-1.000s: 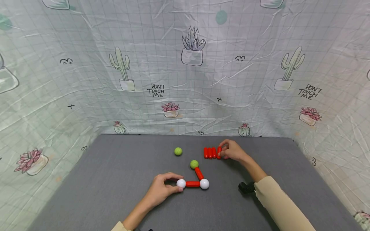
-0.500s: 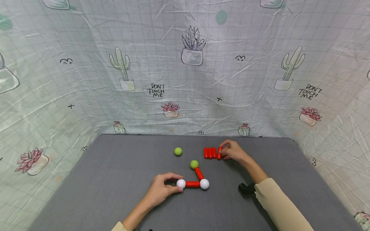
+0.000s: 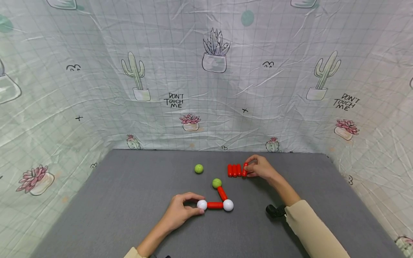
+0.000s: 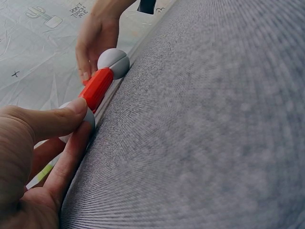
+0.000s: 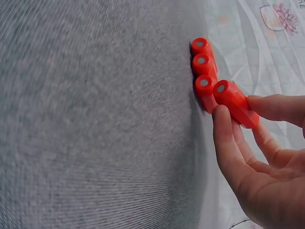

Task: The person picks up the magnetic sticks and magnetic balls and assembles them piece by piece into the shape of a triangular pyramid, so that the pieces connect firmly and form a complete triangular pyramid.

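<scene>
My left hand [image 3: 180,212] pinches a white ball [image 3: 202,205] between thumb and fingers. A red rod [image 3: 215,205] joins it to a second white ball [image 3: 228,205], and another red rod [image 3: 222,194] runs from there to a green ball [image 3: 217,183]. Farther back, my right hand [image 3: 262,168] pinches a red rod [image 3: 245,170], just right of three red rods [image 3: 234,170] lying side by side. In the right wrist view the pinched rod [image 5: 233,102] shows a grey disc in its end and is angled beside the others.
A loose green ball [image 3: 199,168] lies left of the row of rods on the grey table [image 3: 145,186]. A black object [image 3: 275,210] is by the right sleeve [image 3: 314,229]. Behind the table hangs a patterned cloth [image 3: 226,89].
The rod in my right hand has tilted slightly, its far end leaning to the right. My left hand and the joined balls and rods have stayed in place.
</scene>
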`<state>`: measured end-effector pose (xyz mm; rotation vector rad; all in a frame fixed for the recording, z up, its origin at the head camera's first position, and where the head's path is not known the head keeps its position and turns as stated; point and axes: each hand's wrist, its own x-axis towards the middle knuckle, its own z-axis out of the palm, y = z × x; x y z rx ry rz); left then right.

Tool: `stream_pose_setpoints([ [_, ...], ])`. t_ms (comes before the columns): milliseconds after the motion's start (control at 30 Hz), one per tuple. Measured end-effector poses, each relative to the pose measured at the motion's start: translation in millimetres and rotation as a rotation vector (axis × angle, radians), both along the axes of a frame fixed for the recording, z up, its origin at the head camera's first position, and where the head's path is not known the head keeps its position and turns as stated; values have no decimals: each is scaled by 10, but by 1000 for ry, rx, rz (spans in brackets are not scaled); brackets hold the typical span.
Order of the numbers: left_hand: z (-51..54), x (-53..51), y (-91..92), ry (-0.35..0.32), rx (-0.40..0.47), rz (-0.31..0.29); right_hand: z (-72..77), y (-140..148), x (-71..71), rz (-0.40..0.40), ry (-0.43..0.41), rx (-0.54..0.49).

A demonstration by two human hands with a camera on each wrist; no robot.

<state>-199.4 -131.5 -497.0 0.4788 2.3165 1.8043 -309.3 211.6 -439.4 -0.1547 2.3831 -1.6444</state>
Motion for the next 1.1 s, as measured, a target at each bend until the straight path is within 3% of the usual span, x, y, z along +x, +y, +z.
stream_pose_setpoints([
  [333, -9, -8, -4, -2, 10, -3, 77, -124, 63, -6, -3, -17],
  [700, -12, -14, -7, 8, 10, -6, 165, -336, 147, 51, -5, -34],
  [1100, -4, -11, -4, 1, 15, -1, 165, -578, 242, 119, -9, -61],
])
